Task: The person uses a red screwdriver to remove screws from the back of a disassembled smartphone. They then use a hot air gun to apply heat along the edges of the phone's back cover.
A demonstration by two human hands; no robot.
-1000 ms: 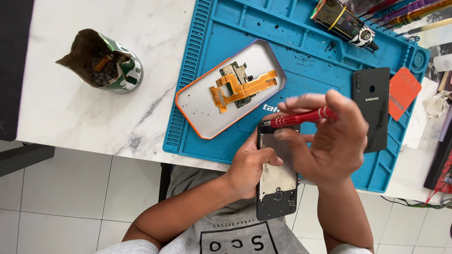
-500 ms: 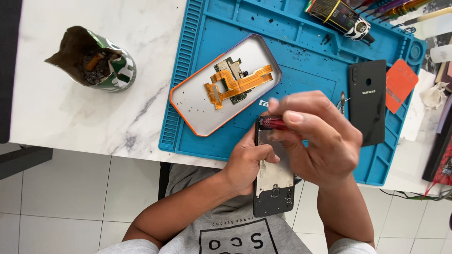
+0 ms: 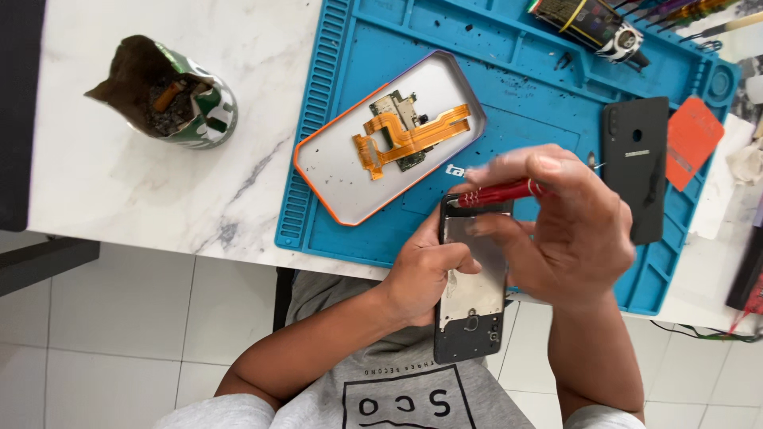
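Screwdriver [image 3: 499, 193] tip has dropped since a second ago, from hovering level above the opened phone [image 3: 470, 290] to meeting its far end, so I judge the work on the frame is under way. My right hand [image 3: 568, 226] pinches the red handle, fingers curled, wrist arched over the phone. My left hand [image 3: 425, 270] grips the phone's left edge, near the blue mat's [image 3: 524, 95] near rim.

Red screwdriver [image 3: 497, 193]; black phone [image 3: 470, 306], silver inside; blue mat [image 3: 509, 87]; orange-rimmed grey tray [image 3: 350, 179]; white, grey-veined marble bench [image 3: 159, 191].
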